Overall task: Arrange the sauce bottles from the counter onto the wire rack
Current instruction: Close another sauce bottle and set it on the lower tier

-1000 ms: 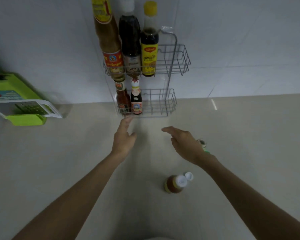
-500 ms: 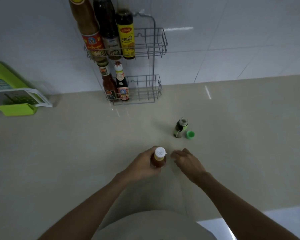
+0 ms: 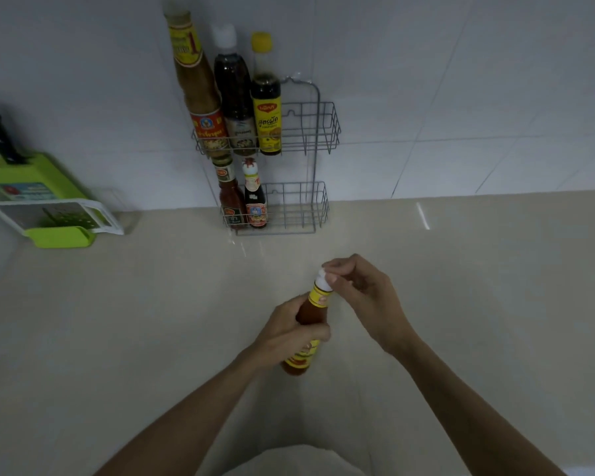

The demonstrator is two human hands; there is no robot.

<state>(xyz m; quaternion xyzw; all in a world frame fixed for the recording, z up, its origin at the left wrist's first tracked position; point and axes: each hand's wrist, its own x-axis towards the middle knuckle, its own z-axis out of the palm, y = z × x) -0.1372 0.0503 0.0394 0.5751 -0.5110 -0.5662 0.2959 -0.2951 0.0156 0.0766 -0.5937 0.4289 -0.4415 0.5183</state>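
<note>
red-orange sauce bottle (image 3: 310, 312) with yellow label, left hand (image 3: 285, 333) gripping, tilted

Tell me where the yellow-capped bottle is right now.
The yellow-capped bottle stands on the wire rack's upper shelf, rightmost of three, beside the white-capped dark bottle; shelf space to its right is free.

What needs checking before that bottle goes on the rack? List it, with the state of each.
1. Left hand grips the bottle around its body: ok.
2. Right hand pinches the white cap; whether the cap is fully tight: cannot tell.
3. Free space on the lower shelf, right of its two bottles: ok.
4. Free space on the upper shelf, right of its three bottles: ok.
5. Counter between hands and rack is clear: ok.
6. Right hand off the cap before the lift: not ok.
</note>
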